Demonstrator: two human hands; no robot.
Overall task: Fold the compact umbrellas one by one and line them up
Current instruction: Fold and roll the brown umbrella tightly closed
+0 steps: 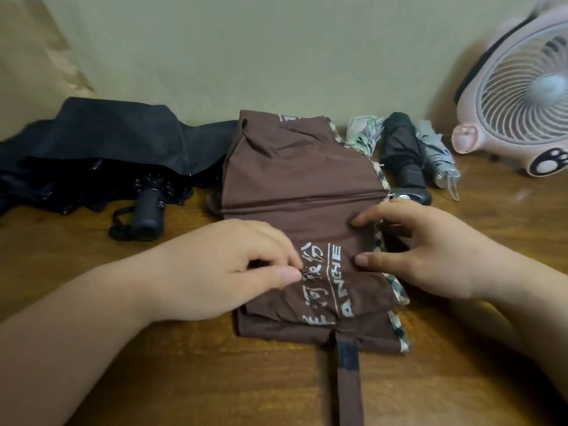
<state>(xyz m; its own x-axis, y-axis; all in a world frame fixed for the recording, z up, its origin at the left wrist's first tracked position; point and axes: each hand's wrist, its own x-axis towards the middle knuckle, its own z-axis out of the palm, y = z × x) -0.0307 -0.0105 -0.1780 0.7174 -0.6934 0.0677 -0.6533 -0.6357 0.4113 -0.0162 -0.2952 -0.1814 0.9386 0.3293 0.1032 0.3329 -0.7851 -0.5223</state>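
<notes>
Both forearms are coming in from the bottom corners, cut off by the frame edge; between them a brown strap [349, 370] with a dark fastening patch is trailing toward the camera, its end running out of view; the left hand [221, 265] is pinching a crease of the brown umbrella [301, 179] between thumb and forefinger, beside the white printed lettering; the right hand [424, 250] is spreading thumb and forefinger wide with both tips on the cloth, while its other fingers are curling over the checked trim, and whether they are gripping anything cannot be told; a black rounded piece [412, 196] just beyond that hand is lying half hidden, its owner unclear; a tan shape [37, 56] at the upper left is showing too blurred to name; the wooden surface [215, 379] is meeting a plain pale wall [246, 41]; a pink fan [519, 96] is standing at the far right, partly cropped; the brown umbrella is lying flattened at the centre under both hands, between a loose black umbrella [107, 142] on the left and three rolled ones on the right, a pale patterned umbrella [364, 133], a dark rolled umbrella [401, 149] and a grey umbrella [436, 158], lying side by side.
</notes>
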